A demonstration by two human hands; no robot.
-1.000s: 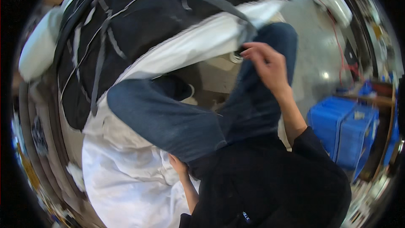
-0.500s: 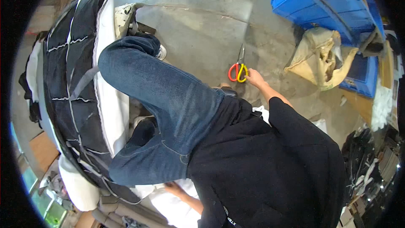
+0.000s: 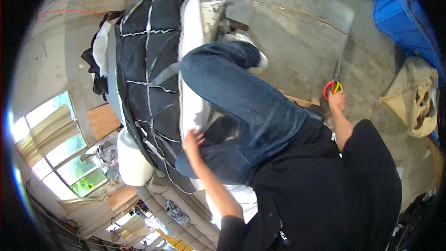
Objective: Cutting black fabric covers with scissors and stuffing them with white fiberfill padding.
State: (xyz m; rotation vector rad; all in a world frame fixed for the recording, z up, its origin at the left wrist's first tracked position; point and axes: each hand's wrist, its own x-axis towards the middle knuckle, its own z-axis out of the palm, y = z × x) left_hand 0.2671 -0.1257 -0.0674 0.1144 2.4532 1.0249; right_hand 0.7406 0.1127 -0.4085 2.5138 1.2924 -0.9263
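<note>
My right hand (image 3: 337, 101) is closed on the yellow handle of a pair of scissors (image 3: 335, 83), which has one red and one yellow handle. The metal blades point away from me over the concrete floor. My left hand (image 3: 194, 138) is raised at the white side edge of a large black-covered padded piece (image 3: 162, 60), beside my knee. Its fingers look apart and a little blurred, with nothing seen in them; whether they touch the edge is hard to tell. White cords and grey straps cross the black fabric.
A tan sack (image 3: 411, 95) and a blue plastic crate (image 3: 404, 14) stand at the right. A rounded white padded piece (image 3: 132, 158) is beyond the black one. Grey sofa cushions (image 3: 162, 200) lie at the lower left, near windows (image 3: 58, 153).
My left hand has come up from the white material by my leg to the padded piece's edge. The view has swung left; my right hand still holds the scissors.
</note>
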